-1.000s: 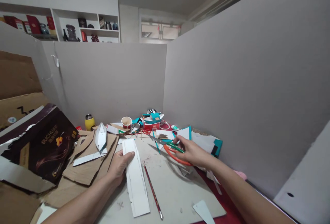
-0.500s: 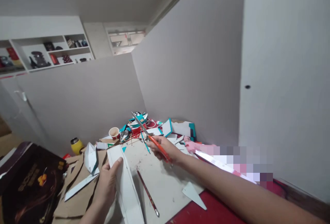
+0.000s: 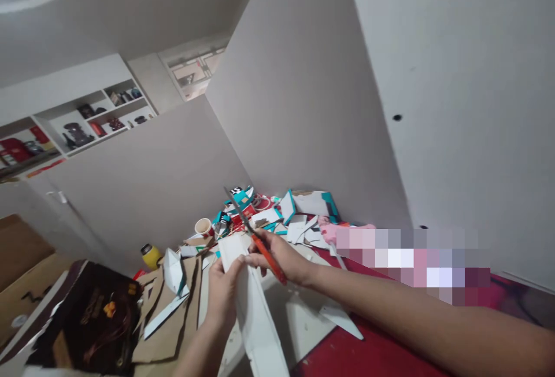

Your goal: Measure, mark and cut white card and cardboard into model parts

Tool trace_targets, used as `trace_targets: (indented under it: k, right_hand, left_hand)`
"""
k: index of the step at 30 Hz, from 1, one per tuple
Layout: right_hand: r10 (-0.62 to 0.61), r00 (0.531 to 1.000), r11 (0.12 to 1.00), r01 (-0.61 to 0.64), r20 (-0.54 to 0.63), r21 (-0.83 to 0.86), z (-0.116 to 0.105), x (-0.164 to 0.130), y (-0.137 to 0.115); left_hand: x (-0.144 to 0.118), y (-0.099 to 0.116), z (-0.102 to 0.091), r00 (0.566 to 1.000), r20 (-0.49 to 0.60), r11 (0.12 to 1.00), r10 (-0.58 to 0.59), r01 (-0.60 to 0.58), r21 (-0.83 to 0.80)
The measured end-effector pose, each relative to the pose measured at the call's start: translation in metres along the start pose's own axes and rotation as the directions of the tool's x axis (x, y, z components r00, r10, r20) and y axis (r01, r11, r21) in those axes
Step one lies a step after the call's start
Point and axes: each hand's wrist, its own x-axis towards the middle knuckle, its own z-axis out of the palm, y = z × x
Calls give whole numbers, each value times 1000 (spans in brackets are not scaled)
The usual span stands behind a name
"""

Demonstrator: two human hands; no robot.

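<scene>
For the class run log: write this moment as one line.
left hand: holds long white folded card strip | right hand: holds orange-handled scissors, blades up | surface: red table, brown cardboard scraps

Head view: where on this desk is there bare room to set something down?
Bare patches: the red surface below the right hand, and white board beside the held white strip. Crowded: the corner pile of teal and white scraps, and the brown cardboard pieces left of the left hand.
</scene>
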Motion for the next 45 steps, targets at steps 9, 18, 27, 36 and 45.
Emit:
trace_targets:
  k: [9, 18, 27, 36, 45]
  right_hand:
    - [15, 998, 999, -17, -56, -28, -7, 6, 7]
    - [-16, 986, 999, 24, -164, 43, -15, 15, 3]
    - [45, 988, 996, -34, -149, 79, -14, 7, -1]
    - [143, 983, 981, -126, -116, 144, -13, 4, 2]
    - [237, 970, 964, -227, -60, 140, -15, -2, 11]
  left_hand:
    - [31, 3, 2, 991, 114, 997, -75, 71, 41]
    - [31, -7, 15, 990, 130, 998, -63, 62, 10]
    - [26, -22, 7, 991, 121, 994, -62, 73, -82]
    - [20, -28, 10, 975, 212, 982, -65, 100, -159]
    - [13, -38, 8, 978, 194, 960, -73, 121, -252]
